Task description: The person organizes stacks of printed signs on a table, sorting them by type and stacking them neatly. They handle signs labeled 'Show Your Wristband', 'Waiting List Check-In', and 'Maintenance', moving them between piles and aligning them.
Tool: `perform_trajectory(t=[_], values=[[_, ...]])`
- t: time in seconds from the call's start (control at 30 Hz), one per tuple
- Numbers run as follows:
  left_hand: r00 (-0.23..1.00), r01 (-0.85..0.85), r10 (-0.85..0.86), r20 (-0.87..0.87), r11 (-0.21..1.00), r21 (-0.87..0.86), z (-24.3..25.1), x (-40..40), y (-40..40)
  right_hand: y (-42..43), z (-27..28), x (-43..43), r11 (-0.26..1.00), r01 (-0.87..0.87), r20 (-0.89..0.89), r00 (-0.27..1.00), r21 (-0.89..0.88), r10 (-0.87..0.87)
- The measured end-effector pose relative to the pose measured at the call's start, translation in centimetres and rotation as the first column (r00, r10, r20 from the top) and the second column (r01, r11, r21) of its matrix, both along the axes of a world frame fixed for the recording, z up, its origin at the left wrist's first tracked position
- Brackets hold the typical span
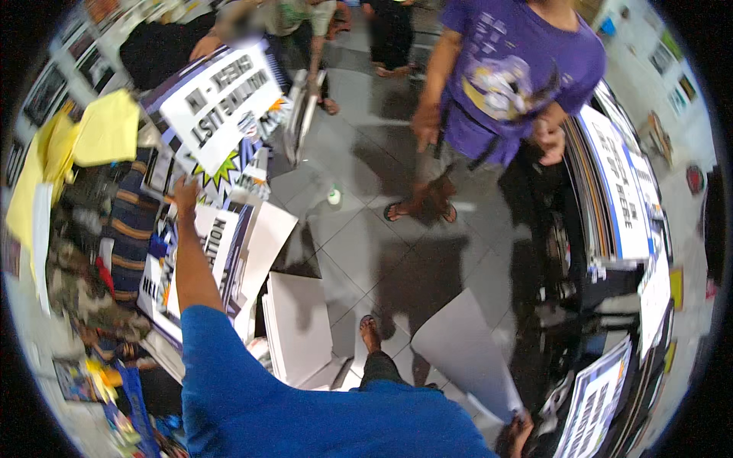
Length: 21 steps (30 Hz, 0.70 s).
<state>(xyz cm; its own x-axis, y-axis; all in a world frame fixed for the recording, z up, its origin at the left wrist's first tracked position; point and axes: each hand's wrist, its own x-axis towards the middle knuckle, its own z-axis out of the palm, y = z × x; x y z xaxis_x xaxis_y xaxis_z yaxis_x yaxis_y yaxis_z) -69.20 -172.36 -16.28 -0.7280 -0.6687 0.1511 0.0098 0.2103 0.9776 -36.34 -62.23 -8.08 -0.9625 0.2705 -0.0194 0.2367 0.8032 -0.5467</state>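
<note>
My left hand (186,194) reaches out to the stacked printed sign boards at the left. It touches the edge of a board with green and black starburst graphics (220,172); blur hides whether the fingers grip it. Below that hand lies another printed board (215,243) with dark lettering. Low at the right, my right hand (520,432) holds a large blank white sheet (467,355) by its corner. The sheet hangs tilted over the floor beside my leg. A large white sign with black lettering (220,109) rises above my left hand, near another person's arm.
A person in a purple T-shirt (515,86) stands ahead. Stacked signs (615,189) and more printed boards (595,401) line the right side. White panels (300,326) lean near my leg. A small white-and-green object (334,196) is on the tiled floor (355,252). Yellow sheets (106,129) hang left.
</note>
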Motion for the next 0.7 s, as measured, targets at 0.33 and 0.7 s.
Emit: perform_trajectory(t=[0.33,0.7], values=[[0.911,-0.156,0.402,-0.089,0.138,-0.978,0.3,-7.5,1.7,-1.3,-2.6,-0.3,0.851,0.286,-0.047,0.939,-0.442,-0.340],[0.995,-0.093,0.094,0.020,0.995,-0.047,10.2,13.1,31.6,4.7,5.5,-3.0,0.952,0.225,-0.204,0.942,-0.210,-0.267]])
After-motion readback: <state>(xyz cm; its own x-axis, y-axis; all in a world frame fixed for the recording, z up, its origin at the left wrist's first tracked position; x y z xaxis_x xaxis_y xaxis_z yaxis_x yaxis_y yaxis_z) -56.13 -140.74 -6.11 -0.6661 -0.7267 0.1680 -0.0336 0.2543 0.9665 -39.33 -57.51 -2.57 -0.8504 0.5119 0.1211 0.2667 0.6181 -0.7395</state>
